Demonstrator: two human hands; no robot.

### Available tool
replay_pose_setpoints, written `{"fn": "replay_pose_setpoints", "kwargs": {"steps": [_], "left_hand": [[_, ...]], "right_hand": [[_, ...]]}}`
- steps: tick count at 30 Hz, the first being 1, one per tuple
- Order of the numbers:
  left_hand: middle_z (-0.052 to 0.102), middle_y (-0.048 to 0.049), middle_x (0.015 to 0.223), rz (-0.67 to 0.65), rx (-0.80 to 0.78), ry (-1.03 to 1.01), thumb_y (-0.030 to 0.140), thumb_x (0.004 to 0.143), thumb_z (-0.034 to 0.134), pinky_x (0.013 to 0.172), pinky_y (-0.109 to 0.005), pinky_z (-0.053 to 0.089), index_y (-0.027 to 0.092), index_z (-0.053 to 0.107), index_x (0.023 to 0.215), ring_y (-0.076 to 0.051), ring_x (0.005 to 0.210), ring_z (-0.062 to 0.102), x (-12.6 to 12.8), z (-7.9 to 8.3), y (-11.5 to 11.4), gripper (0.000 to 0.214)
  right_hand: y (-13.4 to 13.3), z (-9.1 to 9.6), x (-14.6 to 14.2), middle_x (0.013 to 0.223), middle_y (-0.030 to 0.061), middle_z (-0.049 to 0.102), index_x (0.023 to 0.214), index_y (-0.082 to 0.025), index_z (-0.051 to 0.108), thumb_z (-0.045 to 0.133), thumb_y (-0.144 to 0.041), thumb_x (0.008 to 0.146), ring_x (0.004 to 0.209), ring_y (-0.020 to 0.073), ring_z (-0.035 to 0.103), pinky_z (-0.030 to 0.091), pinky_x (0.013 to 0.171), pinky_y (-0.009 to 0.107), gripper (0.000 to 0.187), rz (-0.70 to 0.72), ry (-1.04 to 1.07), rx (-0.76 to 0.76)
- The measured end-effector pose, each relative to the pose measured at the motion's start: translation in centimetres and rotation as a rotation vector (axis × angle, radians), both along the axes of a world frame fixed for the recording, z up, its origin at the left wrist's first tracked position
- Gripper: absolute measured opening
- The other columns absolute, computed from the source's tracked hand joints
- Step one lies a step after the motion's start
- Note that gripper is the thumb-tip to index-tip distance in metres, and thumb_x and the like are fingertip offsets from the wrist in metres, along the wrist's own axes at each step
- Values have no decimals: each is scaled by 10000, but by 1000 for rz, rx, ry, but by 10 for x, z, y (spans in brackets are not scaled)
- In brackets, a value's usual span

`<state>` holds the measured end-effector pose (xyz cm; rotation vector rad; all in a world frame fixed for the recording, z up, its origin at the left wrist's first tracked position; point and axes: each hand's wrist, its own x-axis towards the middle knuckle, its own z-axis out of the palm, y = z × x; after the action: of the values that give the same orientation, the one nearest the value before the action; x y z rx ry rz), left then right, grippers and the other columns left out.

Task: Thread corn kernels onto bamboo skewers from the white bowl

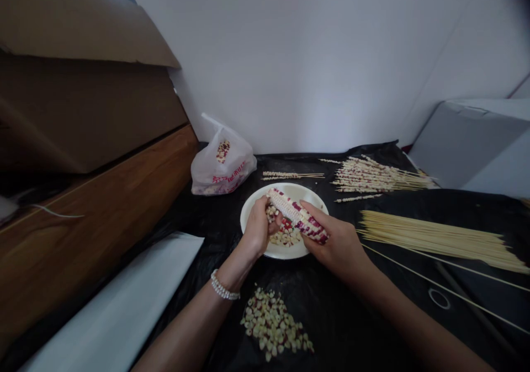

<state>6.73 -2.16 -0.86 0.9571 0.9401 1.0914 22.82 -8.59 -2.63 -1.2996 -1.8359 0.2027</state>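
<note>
A corn cob [295, 213] with white and dark red kernels is held over a white plate [252, 209]. My right hand [333, 239] grips the cob's near end. My left hand [260, 227], with a pearl bracelet on the wrist, is closed against the cob's side, thumb on the kernels. Loose kernels [285, 237] lie in the plate under the cob. A second heap of kernels [275, 323] lies on the black sheet just in front of me.
A bundle of bare bamboo skewers [434, 239] lies to the right. Skewers threaded with kernels [372, 176] lie behind the plate. A white plastic bag [221, 165] sits at the back left. Cardboard boxes [83, 85] and a wooden ledge [103, 217] line the left. A grey box [476, 140] stands at the right.
</note>
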Motion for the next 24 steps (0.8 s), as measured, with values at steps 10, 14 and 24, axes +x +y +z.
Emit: {"fn": "replay_pose_setpoints", "kwargs": {"steps": [10, 14, 24], "left_hand": [[405, 47, 424, -33, 24, -18, 567, 875, 440, 369, -174, 125, 179, 411, 609, -21, 324, 208, -2, -1, 3, 471], [365, 63, 404, 14, -1, -10, 506, 880, 422, 369, -175, 117, 192, 377, 594, -26, 318, 193, 1, -2, 3, 427], [344, 58, 418, -132, 23, -106, 340, 826, 454, 391, -198, 161, 154, 468, 557, -29, 352, 217, -5, 6, -2, 328]], "right_hand": [[-4, -3, 0, 906, 108, 653, 1436, -177, 457, 489, -187, 821, 871, 280, 652, 543, 799, 448, 616, -56, -204, -50], [-3, -8, -1, 913, 95, 658, 1426, -206, 468, 503, -173, 809, 883, 267, 651, 538, 809, 430, 619, -56, -186, -27], [2, -5, 0, 986, 102, 706, 1430, -195, 462, 541, -183, 798, 866, 233, 669, 541, 804, 370, 637, -11, -28, 35]]}}
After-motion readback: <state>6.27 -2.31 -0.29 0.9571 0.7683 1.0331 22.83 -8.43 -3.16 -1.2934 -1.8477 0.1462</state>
